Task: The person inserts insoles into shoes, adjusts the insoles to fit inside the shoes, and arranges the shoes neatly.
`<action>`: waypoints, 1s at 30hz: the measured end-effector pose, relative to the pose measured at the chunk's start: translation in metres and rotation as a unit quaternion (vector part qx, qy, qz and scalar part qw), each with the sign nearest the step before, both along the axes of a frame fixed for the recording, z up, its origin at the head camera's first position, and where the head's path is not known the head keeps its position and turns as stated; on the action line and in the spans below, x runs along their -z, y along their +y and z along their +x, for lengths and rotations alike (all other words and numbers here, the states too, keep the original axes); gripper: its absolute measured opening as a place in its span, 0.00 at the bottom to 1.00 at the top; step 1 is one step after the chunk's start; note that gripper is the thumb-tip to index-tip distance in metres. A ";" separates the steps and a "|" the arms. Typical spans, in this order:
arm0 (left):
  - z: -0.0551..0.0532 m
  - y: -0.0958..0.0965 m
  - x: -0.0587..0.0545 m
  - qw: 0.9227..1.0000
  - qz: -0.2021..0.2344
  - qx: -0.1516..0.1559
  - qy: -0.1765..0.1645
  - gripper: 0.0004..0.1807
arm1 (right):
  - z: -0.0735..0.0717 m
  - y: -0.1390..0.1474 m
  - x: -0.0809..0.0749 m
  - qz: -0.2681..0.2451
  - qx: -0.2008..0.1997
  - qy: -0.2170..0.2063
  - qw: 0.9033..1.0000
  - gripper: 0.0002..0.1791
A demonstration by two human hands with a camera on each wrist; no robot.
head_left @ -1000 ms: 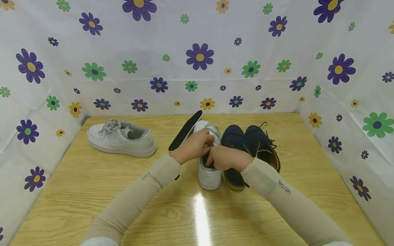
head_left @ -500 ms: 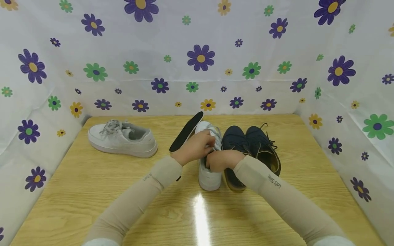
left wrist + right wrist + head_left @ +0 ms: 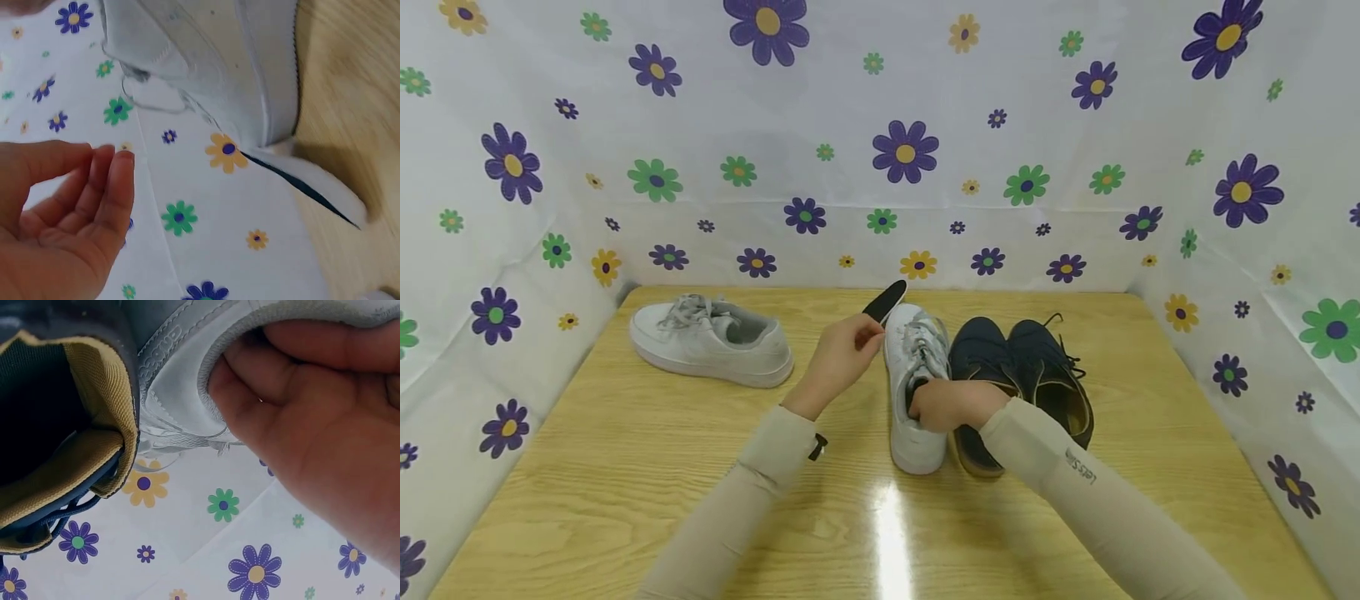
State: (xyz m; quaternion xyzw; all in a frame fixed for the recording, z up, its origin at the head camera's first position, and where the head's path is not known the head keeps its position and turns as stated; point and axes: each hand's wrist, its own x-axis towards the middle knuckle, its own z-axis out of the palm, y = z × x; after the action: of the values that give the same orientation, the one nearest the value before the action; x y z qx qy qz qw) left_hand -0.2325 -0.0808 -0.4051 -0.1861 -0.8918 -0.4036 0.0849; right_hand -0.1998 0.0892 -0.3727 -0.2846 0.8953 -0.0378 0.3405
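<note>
My right hand [image 3: 951,404] reaches into the opening of a white sneaker [image 3: 917,342], its fingertips hidden inside. In the right wrist view the fingers of the right hand [image 3: 312,400] pass the padded collar. Something black shows inside the shoe near the fingers. Left of that sneaker is my left hand [image 3: 838,362], with thumb and fingertips loosely together and nothing between them. Just beyond it lies a loose insole [image 3: 886,302], black on top, beside the toe. The left wrist view shows the insole [image 3: 312,178] edge-on, apart from the left hand [image 3: 75,212].
Two navy lace-up shoes [image 3: 981,342] stand close on the right of the sneaker. Another white sneaker [image 3: 711,342] lies at the left back of the wooden table [image 3: 700,467]. A flower-printed cloth [image 3: 850,167] encloses the back and sides.
My left hand has moved from over the white sneaker to its left, baring the laces and covering more of the insole. The right hand stays in the shoe opening. The view has shifted slightly.
</note>
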 end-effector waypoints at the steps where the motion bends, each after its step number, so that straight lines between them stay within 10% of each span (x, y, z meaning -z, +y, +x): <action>1: -0.001 -0.004 0.001 1.000 0.011 -0.021 0.000 0.04 | 0.001 0.001 0.001 -0.008 0.005 0.001 1.000 0.15; 9: -0.018 -0.021 0.027 0.984 -0.093 -0.117 -0.101 0.20 | 0.006 0.006 0.005 -0.036 0.039 0.005 0.999 0.17; 18: -0.045 -0.027 0.048 0.954 -0.182 -0.088 -0.222 0.37 | 0.010 0.005 0.005 -0.046 0.054 0.006 0.997 0.22; 23: -0.057 -0.026 0.043 0.957 -0.176 -0.086 -0.215 0.26 | 0.011 0.008 0.004 -0.056 0.055 0.011 0.997 0.23; 30: -0.071 -0.019 0.028 0.959 -0.245 -0.112 -0.092 0.06 | 0.011 0.011 0.006 -0.057 0.045 0.031 0.997 0.22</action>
State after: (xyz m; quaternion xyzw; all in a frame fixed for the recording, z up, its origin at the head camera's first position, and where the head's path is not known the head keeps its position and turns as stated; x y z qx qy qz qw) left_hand -0.3032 -0.1003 -0.4329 -0.0621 -0.9824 -0.1760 -0.0012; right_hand -0.1888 0.0997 -0.3790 -0.2637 0.9138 -0.0953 0.2939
